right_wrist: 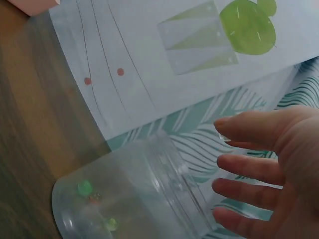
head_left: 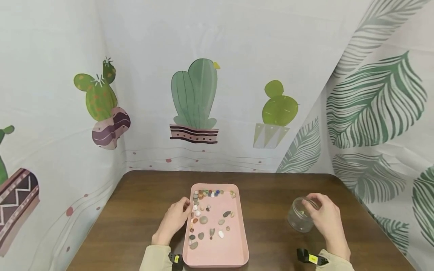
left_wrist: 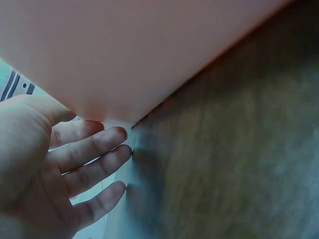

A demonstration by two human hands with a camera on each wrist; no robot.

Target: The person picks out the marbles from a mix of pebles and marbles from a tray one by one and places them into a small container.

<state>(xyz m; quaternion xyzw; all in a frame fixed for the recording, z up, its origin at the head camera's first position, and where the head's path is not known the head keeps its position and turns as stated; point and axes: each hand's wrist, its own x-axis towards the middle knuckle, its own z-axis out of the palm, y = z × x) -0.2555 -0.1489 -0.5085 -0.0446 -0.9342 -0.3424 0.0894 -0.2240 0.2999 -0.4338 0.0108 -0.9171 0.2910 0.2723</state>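
A pink tray (head_left: 217, 256) lies on the table, holding pebbles (head_left: 203, 219) and small coloured beads (head_left: 218, 192), several lined along its left and far sides. Beside the tray's left wall is my left hand (head_left: 176, 218), its fingers (left_wrist: 99, 172) loosely extended at the tray's edge in the left wrist view. Over the mouth of a clear jar (head_left: 300, 218) is my right hand (head_left: 325, 216). Between its thumb and forefinger it pinches a small clear bead (right_wrist: 224, 137), mostly covered by the fingertips. Inside the jar are a few beads, including a green bead (right_wrist: 84, 187).
The brown wooden table (head_left: 268, 210) extends around tray and jar. A white cloth (head_left: 237, 94) printed with cacti and leaves hangs behind the table and along its sides. Each wrist wears a black strap (head_left: 308, 257).
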